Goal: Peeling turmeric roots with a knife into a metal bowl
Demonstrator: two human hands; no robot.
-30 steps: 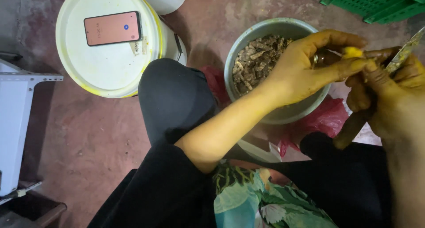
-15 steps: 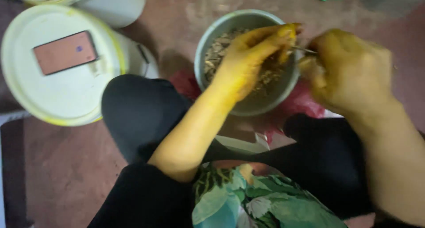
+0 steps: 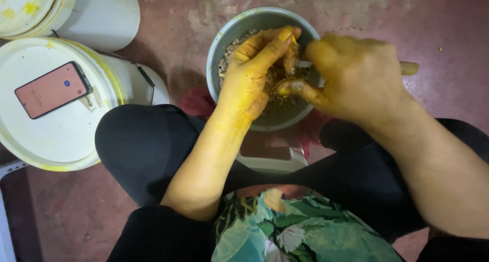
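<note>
A dull grey metal bowl (image 3: 232,38) holds coarse, dry brownish scraps (image 3: 229,56). Smooth white plastic bucket lids (image 3: 56,140) carry yellow smears; a glossy phone (image 3: 52,89) lies on one. The reddish concrete floor (image 3: 448,22) looks rough, matt.

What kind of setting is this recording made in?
Probably an informal food-prep spot at floor level: a worn reddish concrete floor, white lidded buckets stained yellow, and a grey bowl of scraps under the yellow-stained left hand and right hand.
</note>
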